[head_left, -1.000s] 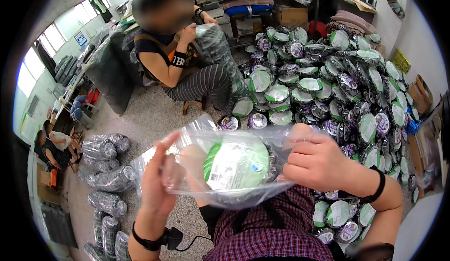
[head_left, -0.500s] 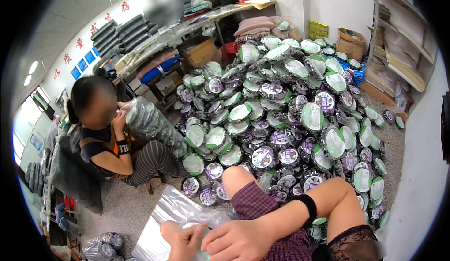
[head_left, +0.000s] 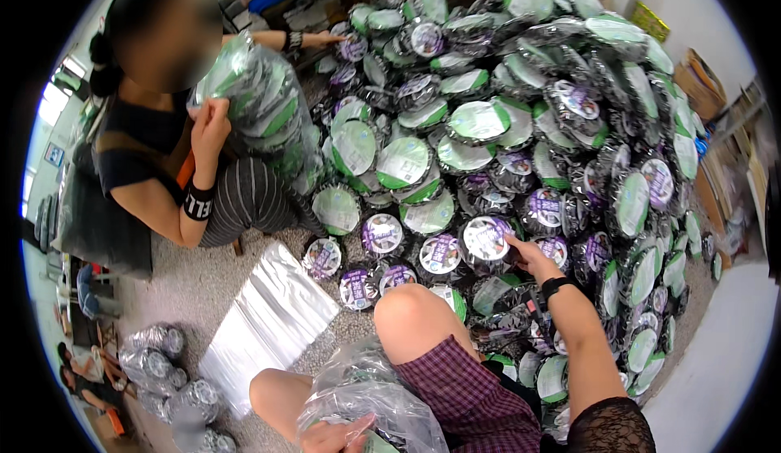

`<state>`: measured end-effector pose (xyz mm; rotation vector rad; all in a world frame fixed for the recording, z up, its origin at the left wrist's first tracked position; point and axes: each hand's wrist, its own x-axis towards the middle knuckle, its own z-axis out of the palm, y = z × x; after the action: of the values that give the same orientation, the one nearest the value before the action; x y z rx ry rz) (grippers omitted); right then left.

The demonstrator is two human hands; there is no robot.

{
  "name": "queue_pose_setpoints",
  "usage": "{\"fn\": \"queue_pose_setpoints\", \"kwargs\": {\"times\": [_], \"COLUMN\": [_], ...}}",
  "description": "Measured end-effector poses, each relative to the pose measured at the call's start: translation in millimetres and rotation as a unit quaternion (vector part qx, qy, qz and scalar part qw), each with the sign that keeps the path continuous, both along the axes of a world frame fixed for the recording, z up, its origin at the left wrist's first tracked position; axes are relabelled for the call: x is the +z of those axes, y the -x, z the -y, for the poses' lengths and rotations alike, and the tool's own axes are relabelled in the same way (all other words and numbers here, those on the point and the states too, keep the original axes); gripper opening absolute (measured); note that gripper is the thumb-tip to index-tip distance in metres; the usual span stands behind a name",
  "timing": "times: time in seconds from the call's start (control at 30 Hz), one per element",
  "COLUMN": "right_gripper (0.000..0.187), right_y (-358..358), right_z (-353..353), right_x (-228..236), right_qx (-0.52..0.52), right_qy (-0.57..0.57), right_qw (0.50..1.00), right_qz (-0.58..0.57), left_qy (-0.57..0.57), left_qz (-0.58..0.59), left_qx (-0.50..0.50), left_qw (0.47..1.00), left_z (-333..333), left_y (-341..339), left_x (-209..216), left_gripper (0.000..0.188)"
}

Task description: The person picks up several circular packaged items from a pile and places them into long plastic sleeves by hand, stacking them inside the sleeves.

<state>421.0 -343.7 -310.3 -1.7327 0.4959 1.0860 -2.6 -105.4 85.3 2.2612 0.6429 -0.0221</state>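
Observation:
A clear plastic bag (head_left: 370,384) lies bunched over my lap. Through its film shows part of a green-and-white round pack, and my left hand (head_left: 338,434) is closed on the bag, partly cut off by the lower edge. My right hand (head_left: 533,259) reaches out past my knee to the heap. Its fingers grip the right edge of a round black-rimmed pack (head_left: 486,238) with a white and purple label, lying face up. Similar purple-labelled packs (head_left: 440,253) sit beside it, touching it or close by.
A large heap of round wrapped packs (head_left: 480,121) fills the middle and right. A co-worker at the left holds a tall filled bag (head_left: 268,115) and reaches to the heap. Flat clear bags (head_left: 268,323) lie on the floor, near filled bags (head_left: 167,372).
My right hand has left the bag at my lap and moved forward onto a pack. The view has tilted down. The co-worker has stretched an arm out to the heap.

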Motion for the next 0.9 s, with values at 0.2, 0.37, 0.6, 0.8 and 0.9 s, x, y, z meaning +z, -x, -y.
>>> {"fn": "queue_pose_setpoints", "kwargs": {"times": [0.2,0.37,0.6,0.8,0.9], "right_gripper": [0.065,0.069,0.053,0.059,0.065], "right_y": [47.9,47.6,14.6,4.8,22.7], "right_z": [-108.4,-166.4,-153.2,-172.6,-202.2], "right_x": [34.8,-36.4,-24.9,-38.2,5.0], "right_qx": [-0.048,0.378,0.397,0.423,0.473], "right_qy": [-0.215,-0.082,-0.132,-0.067,-0.033], "right_qw": [0.975,0.881,0.894,0.894,0.88], "right_qz": [0.019,0.272,0.163,0.133,0.036], "left_qy": [0.016,0.034,0.004,0.004,0.025], "left_qz": [0.028,0.016,0.036,0.073,0.106], "left_qx": [0.04,0.056,0.098,0.131,0.15], "left_qw": [0.999,0.998,0.995,0.989,0.983], "left_z": [-21.6,-22.8,-1.1,9.4,6.0], "left_y": [-24.8,-21.8,-11.3,5.5,7.5], "left_x": [-12.6,-8.7,-5.6,-21.8,-23.8], "left_gripper": [0.009,0.011,0.019,0.024,0.025]}}
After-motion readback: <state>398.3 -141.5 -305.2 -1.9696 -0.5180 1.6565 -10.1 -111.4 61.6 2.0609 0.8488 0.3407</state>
